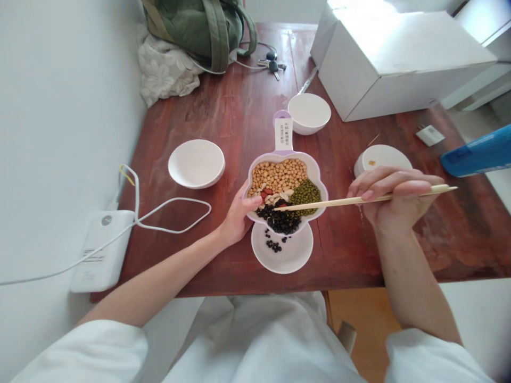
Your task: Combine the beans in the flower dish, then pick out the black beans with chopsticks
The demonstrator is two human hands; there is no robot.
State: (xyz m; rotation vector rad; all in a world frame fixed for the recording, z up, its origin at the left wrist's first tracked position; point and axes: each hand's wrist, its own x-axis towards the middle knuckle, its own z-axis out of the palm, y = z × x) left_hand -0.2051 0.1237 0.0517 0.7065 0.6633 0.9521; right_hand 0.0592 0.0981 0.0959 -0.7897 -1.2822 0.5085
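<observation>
Head view: a flower-shaped, lilac-and-white plastic-looking dish [314, 166] is held above the middle of the near edge of the dark red wooden bench [343, 250], its handle and paper label [283, 134] pointing at the far edge. Tan round beans [279, 174] fill its far part, small green beans [305, 194] its right, and glossy black beans [285, 221] lie nearest you, with pale flat seeds [275, 198] between.

Your left hand [238, 217] pinches the dish's left side, thumb over the rim; the fingers beneath are hidden. That hold probably steadies it and leaves its right side free. Your right hand [395, 199] pinches pale wooden chopsticks [339, 202] well back from the tips, likely so that the hand stays out of the dish. Their tips are together at the black beans; you cannot tell whether they grip one.

Partly under the dish, towards the near edge, a round white bowl [285, 263] holds loose black beans, perhaps set there to keep the reach short. A second white bowl [196, 165] stands towards the left edge, a third white bowl [309, 111] beyond the handle, and a fourth white bowl [389, 156], with brown bits inside, behind your right hand. Farther out, a large white box [359, 88] occupies the far right corner and a green fabric bag [187, 26] the far left.
</observation>
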